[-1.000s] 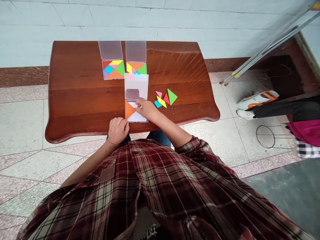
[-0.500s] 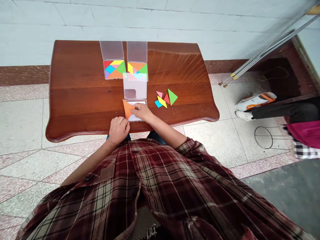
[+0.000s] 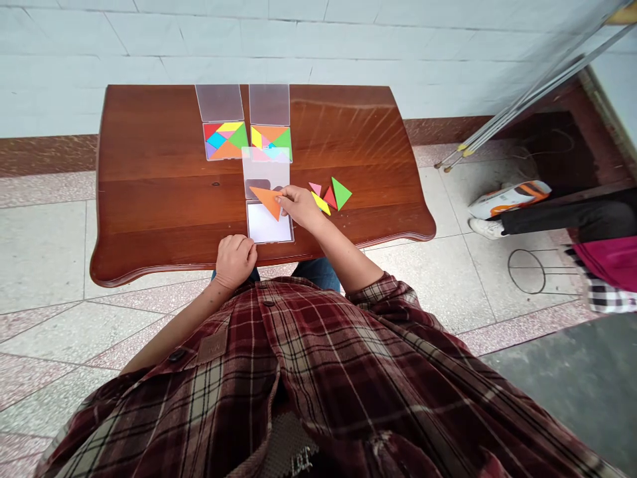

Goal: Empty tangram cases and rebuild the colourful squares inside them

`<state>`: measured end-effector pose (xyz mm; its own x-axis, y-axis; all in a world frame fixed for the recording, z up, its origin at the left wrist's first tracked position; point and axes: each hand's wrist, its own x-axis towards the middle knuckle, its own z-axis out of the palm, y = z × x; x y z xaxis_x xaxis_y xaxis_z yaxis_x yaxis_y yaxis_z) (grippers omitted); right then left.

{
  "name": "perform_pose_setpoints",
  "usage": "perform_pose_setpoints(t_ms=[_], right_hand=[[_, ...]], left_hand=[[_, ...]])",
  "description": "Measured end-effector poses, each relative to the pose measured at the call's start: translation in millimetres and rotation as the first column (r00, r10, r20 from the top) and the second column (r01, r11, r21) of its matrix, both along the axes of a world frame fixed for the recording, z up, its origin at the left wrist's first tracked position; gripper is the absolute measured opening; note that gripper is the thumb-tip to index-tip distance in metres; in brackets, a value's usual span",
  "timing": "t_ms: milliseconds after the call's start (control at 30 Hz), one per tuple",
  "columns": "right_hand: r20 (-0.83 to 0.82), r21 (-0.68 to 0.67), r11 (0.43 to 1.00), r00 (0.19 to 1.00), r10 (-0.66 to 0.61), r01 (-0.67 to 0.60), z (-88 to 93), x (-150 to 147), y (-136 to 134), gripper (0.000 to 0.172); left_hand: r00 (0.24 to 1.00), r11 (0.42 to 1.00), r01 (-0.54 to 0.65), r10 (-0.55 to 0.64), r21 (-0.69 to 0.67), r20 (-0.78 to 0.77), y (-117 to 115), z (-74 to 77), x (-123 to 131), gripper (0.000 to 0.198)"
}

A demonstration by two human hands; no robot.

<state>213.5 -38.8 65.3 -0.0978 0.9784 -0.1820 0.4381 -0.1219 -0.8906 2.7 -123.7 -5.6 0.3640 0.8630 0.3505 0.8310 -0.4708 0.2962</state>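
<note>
- Right now, the person's right hand (image 3: 299, 206) pinches a large orange tangram triangle (image 3: 267, 202), with the thumb and fingertips closed together on its right corner.
- That triangle sits just above a white card (image 3: 269, 223), over the join between the card and a clear plastic lid (image 3: 265, 170), with its point aimed left. Whether it touches either one, I can't tell.
- The white card lies in an open clear case at the near edge of a glossy reddish-brown wooden table (image 3: 149, 232). The lid stretches away from the card toward the far side of the table.
- The left hand (image 3: 235, 261) rests at the table's near edge, just beside the case's near left corner. Its fingers are curled together and hold nothing.
- Loose tangram pieces lie to the right of the right hand: a small pink triangle (image 3: 314, 188), a yellow parallelogram (image 3: 321, 203), a red triangle (image 3: 329, 197) and a green triangle (image 3: 341, 193), the last three touching or nearly so.
- Farther up the table, two finished tangram squares (image 3: 225, 141) (image 3: 271, 142) sit side by side, each with its own clear lid (image 3: 219, 103) (image 3: 269, 103) beyond it.
- Off to the right on the floor are a white sneaker (image 3: 486, 228), a printed orange-and-white packet (image 3: 510, 198), a wire ring stand (image 3: 527, 271) and a magenta cloth (image 3: 607, 262).
</note>
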Motion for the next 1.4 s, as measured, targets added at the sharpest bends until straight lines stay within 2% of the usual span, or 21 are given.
perform_pose_setpoints(t_ms=[200, 367, 533, 633, 733, 900, 1067, 1400], right_hand=[[0.002, -0.045, 0.999, 1.0, 0.011, -0.011, -15.0, -3.2, 4.3, 0.003], [0.087, -0.014, 0.999, 0.995, 0.042, -0.041, -26.6, -1.7, 3.3, 0.019], [0.215, 0.031, 0.997, 0.974, 0.066, -0.074, -17.6, -1.2, 2.1, 0.021], [0.338, 0.11, 0.987, 0.938, 0.076, -0.119, -5.3, -5.0, -0.7, 0.017], [0.492, 0.2, 0.959, 0.867, 0.08, -0.202, 4.2, -12.5, -5.4, 0.013], [0.665, 0.239, 0.917, 0.742, 0.084, -0.318, 1.3, -21.4, -11.1, 0.018], [0.728, 0.245, 0.894, 0.68, 0.085, -0.374, -8.7, -20.6, -14.0, 0.021], [0.756, 0.238, 0.879, 0.647, 0.099, -0.413, -15.6, -25.0, -23.3, 0.026]], left_hand=[[1.0, 1.0, 0.004, -0.003, 0.028, -0.022, -1.0, 1.5, 0.8, 0.021], [1.0, 1.0, 0.0, 0.0, 0.019, 0.0, -1.2, 1.6, 1.4, 0.021], [1.0, 1.0, 0.003, -0.003, 0.01, 0.006, -1.6, 3.6, 2.3, 0.021], [1.0, 1.0, -0.002, 0.002, 0.011, 0.002, -1.4, 3.3, 2.3, 0.021], [1.0, 1.0, 0.001, 0.0, 0.027, -0.008, -1.2, 1.8, 1.7, 0.02], [0.999, 0.999, 0.012, -0.011, 0.037, -0.03, -1.7, 0.0, 0.6, 0.02], [0.999, 0.998, 0.014, -0.013, 0.061, -0.03, -1.6, 0.3, 0.9, 0.02], [1.0, 0.998, 0.015, -0.016, 0.061, 0.008, -0.9, -0.5, 0.5, 0.02]])
